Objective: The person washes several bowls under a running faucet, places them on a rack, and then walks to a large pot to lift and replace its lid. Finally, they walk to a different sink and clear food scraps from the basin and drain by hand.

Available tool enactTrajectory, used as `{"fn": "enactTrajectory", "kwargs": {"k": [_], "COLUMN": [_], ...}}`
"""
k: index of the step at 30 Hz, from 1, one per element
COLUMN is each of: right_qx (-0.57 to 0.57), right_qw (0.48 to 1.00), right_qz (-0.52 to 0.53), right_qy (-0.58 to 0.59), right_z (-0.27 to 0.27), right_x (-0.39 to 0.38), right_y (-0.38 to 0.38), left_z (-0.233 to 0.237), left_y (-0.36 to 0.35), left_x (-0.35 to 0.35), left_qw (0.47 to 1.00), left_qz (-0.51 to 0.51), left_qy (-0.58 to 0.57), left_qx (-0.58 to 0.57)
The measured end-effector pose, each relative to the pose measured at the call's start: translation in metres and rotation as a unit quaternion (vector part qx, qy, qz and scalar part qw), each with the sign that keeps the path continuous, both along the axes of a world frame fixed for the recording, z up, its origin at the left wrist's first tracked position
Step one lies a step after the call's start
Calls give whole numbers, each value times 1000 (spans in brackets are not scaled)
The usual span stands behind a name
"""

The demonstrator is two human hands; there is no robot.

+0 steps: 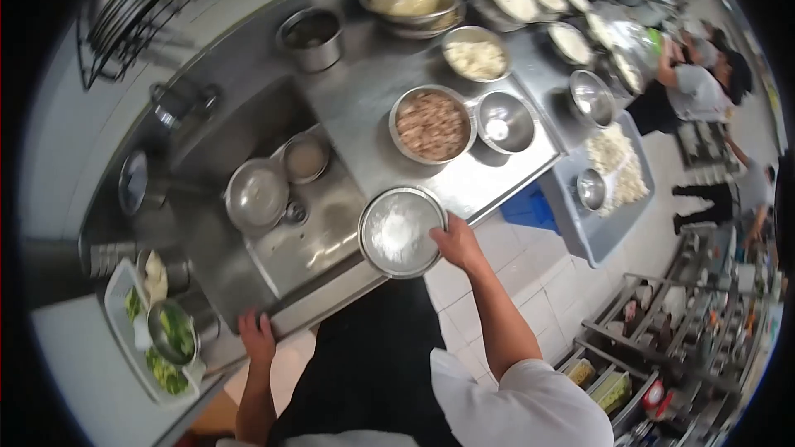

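My right hand grips the rim of a round metal bowl, thumb over the edge. White powder lies in the bottom of this bowl, which is held over the front edge of the sink counter. Lower left, my left hand rests on the counter's front edge with its fingers apart, holding nothing. Behind the held bowl stands a bowl of cut raw meat, and beside that a bare metal bowl.
The sink holds metal pans. A white basket with greens is at left. Several food-filled bowls and trays line the back counter. A grey tub with white pieces stands at right; other people work beyond it.
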State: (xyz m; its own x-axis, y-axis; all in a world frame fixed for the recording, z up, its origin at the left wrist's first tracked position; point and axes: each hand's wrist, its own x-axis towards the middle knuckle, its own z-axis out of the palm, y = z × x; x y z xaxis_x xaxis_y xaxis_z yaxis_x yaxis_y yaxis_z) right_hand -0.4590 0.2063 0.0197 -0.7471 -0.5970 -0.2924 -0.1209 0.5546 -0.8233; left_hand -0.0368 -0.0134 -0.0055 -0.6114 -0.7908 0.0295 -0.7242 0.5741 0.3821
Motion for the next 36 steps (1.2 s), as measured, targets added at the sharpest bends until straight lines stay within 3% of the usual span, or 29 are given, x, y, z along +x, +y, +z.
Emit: {"fn": "enactTrajectory", "kwargs": {"k": [2, 5, 6, 8, 10, 11, 12, 14, 16, 17, 18, 19, 20, 22, 23, 24, 25, 26, 28, 29, 31, 33, 34, 36], "right_qx": [0, -50, -41, -37, 20, 16, 17, 96, 134, 157, 177, 150, 155, 185, 196, 132, 41, 47, 229, 229, 387, 429, 429, 366], "right_qw": [999, 996, 995, 988, 972, 967, 960, 934, 923, 922, 906, 904, 904, 884, 882, 866, 705, 699, 707, 705, 603, 571, 570, 746], "right_qz": [34, 62, 87, 146, 231, 253, 275, 345, 361, 323, 278, 255, 264, 186, 194, 473, 677, 685, 654, 656, 678, 676, 674, 555], "right_qy": [-30, -47, -36, -24, 36, 36, 38, -2, -19, -144, -266, -308, -300, -387, -383, -91, 207, 199, 141, 143, 162, 180, 190, 32], "right_z": [9, 5, 6, 10, 14, 3, -1, -8, -49, -61, -71, -79, -88, -112, -137, -167, -186, -192, -200, -203, -204, -205, -226, -286], "right_x": [8, 16, 17, 26, 44, 54, 63, 78, 93, 97, 101, 104, 108, 114, 109, 99, 93, 94, 98, 102, 115, 129, 126, 114], "right_y": [-25, -57, -67, -91, -124, -137, -145, -167, -184, -191, -199, -202, -209, -219, -220, -215, -209, -206, -214, -218, -222, -228, -221, -209], "left_z": [13, 13, 23, 51, 54, 43, 21, -7, -25, -37, -47, -50, -53, -57, -65, -81, -95, -105, -110, -110, -108, -105, -103, -83], "left_y": [0, 9, 16, 25, 13, 1, -5, -24, -37, -42, -49, -58, -66, -77, -82, -86, -84, -79, -81, -84, -86, -87, -85, -88], "left_x": [-28, -85, -114, -155, -175, -165, -154, -135, -118, -113, -109, -107, -104, -99, -95, -92, -88, -84, -75, -75, -66, -64, -62, -57], "left_qw": [998, 962, 916, 839, 932, 930, 935, 935, 946, 944, 922, 897, 894, 777, 770, 747, 723, 713, 653, 690, 717, 746, 744, 737], "left_qz": [44, 97, 109, 148, 113, 133, 154, 181, 176, 182, 193, 203, 210, 280, 289, 310, 329, 336, 353, 335, 315, 287, 298, 317], "left_qy": [47, 192, 278, 312, 190, 202, 139, 87, 1, 10, 11, 14, 25, 79, 87, 83, 76, 77, 200, 164, 151, 145, 141, 151], "left_qx": [12, 166, 267, 421, 288, 278, 288, 292, 271, 275, 335, 393, 395, 558, 562, 582, 603, 611, 639, 620, 604, 583, 580, 577]}}
